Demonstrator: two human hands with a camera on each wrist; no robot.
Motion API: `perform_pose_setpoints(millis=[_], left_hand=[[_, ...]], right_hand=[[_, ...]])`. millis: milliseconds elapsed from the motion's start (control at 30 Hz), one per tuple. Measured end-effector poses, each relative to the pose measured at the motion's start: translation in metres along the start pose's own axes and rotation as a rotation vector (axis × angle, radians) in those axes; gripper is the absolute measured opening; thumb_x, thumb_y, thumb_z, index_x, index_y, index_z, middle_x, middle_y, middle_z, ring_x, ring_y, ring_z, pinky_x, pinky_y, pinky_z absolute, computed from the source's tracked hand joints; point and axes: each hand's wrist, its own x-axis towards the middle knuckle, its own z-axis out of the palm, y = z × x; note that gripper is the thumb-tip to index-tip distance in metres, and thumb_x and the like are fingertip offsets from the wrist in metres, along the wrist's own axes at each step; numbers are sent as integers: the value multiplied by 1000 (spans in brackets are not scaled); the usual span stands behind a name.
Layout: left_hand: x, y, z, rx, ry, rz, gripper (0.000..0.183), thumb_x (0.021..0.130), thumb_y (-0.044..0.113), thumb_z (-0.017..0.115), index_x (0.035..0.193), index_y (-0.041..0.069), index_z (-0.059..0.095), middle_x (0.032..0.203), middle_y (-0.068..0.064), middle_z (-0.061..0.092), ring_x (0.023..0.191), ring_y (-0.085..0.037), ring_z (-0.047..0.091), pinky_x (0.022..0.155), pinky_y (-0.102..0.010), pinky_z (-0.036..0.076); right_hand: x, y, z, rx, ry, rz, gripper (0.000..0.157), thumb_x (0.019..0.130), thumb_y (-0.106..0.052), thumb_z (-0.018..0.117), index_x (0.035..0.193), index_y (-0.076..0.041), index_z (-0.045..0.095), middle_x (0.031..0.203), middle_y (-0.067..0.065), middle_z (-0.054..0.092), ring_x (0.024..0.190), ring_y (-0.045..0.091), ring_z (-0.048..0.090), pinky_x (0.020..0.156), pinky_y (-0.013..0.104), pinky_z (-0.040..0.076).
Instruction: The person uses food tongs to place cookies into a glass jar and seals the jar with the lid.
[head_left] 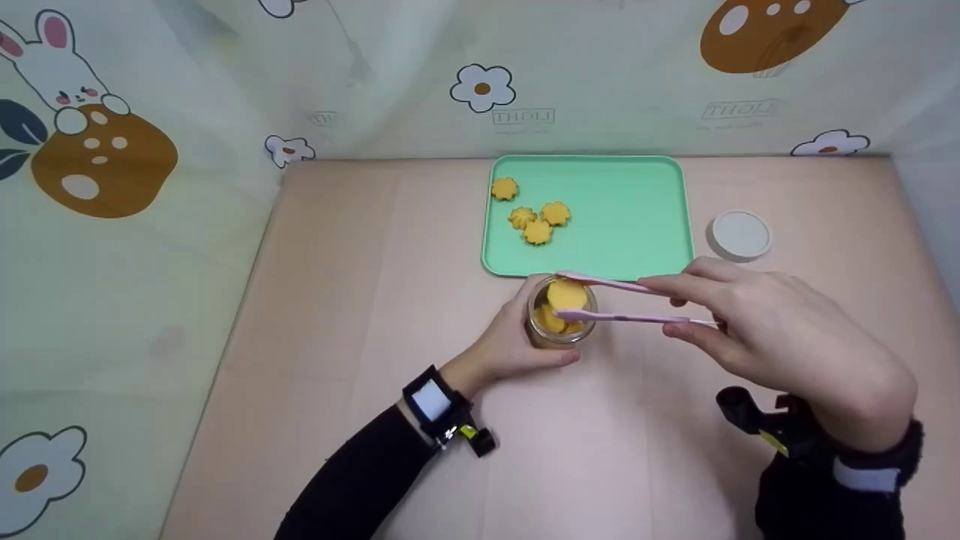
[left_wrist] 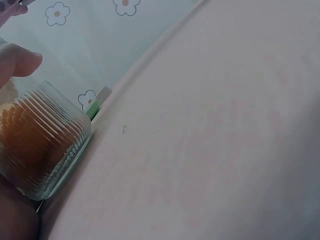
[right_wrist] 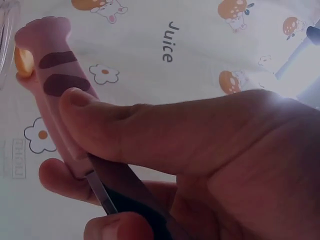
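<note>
My left hand (head_left: pixel 506 337) grips a ribbed glass jar (left_wrist: pixel 65 145) from its left side in the head view, with the thumb curled toward the front. Several yellow flower-shaped cookies fill the jar. Pink tongs (head_left: pixel 622 318) with dark stripes lie between the thumb and fingers of my right hand (head_left: pixel 795 334). Their tips reach over the jar's mouth, one on each side of a round yellow cookie (head_left: pixel 568 295) at the top. In the right wrist view, part of a cookie (right_wrist: pixel 23 61) shows between the tong tips; whether both touch it I cannot tell.
Behind the jar lies a green tray (head_left: pixel 622 217), with several yellow cookies (head_left: pixel 538 232) on its left part. A round white lid (head_left: pixel 740 235) sits on the table (head_left: pixel 360 247) to the tray's right. A patterned curtain (head_left: pixel 390 82) borders the table's back and left.
</note>
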Motion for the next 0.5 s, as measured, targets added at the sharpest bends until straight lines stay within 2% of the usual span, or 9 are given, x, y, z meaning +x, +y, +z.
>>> perform_pose_setpoints(millis=[233,500], left_hand=[[1,0,0,-28,-1,14,94,79,21,99,156,20,45,150,6,61,141,-17,57,124,-40,44],[1,-1,0,-12,0,18,94,79,23,98,157,19,45,150,5,61,141,-17,56,125,-41,43]], right_hand=[[4,-5,2,18,-89,43,47,98,-20,84,144,-24,72,111,-8,70,79,7,57,67,37,54],[6,-7,4,8,-113,64,47,99,-21,84,144,-24,72,106,-9,67,74,6,55,64,36,53]])
